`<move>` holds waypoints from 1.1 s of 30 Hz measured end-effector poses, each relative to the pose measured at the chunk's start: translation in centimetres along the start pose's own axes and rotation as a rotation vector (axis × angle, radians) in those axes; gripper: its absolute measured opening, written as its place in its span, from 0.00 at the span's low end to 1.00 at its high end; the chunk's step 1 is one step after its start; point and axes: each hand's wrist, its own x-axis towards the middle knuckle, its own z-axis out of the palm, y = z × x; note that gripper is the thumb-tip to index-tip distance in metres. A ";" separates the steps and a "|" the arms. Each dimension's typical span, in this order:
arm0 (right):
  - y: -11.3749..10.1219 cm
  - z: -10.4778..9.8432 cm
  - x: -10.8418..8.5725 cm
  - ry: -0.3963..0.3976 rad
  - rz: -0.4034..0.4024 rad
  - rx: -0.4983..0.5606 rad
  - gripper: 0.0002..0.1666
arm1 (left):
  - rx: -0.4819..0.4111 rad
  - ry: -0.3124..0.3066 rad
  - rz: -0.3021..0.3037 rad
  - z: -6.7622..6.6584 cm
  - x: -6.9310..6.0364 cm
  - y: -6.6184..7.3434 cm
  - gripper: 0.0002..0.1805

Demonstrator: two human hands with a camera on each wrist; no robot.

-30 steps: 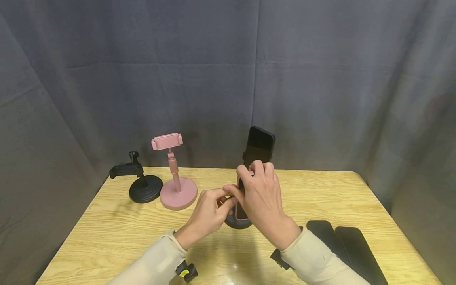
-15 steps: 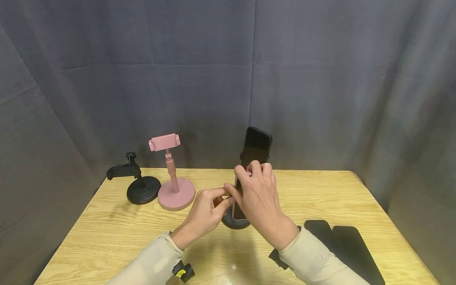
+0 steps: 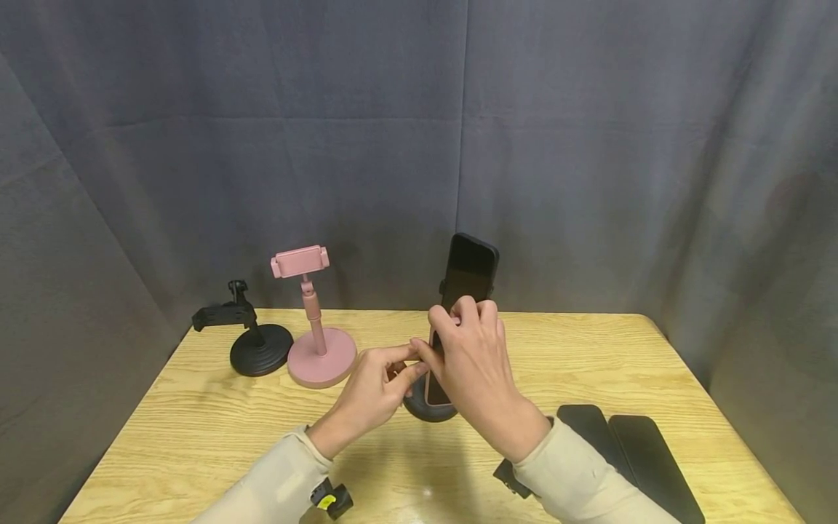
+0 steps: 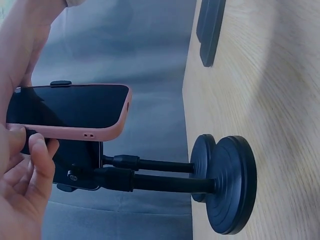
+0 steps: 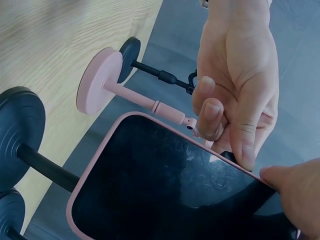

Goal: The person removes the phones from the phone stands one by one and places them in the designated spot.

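A phone in a pink case stands upright before a black phone stand with a round base. My left hand pinches the stand's black clamp at the phone's left edge, with thumb and index finger. Another black clamp jaw shows on the opposite edge in the left wrist view. My right hand grips the phone from above, its fingers over the top end and its thumb at the left edge, close to the left fingertips. The right wrist view shows the dark screen facing me; the back is mostly hidden.
Behind stands a black phone on another black stand. To the left are a pink phone stand and a black one. Two flat black phones lie front right. A grey curtain hangs behind the wooden table.
Both hands keep their hold on the phone and clamp almost unmoved. The whole head view has shifted slightly, so everything sits a little further left in it.
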 end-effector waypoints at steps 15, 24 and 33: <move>0.0 -0.2 0.1 -0.013 -0.018 0.021 0.23 | -0.013 0.007 -0.009 -0.1 0.0 -0.2 0.11; -0.4 -0.2 0.1 -0.028 -0.031 0.061 0.23 | -0.067 0.028 0.012 -0.3 0.2 -0.9 0.14; -0.4 -0.3 0.1 -0.038 -0.078 0.088 0.23 | -0.040 0.027 0.020 -0.3 0.2 -0.9 0.17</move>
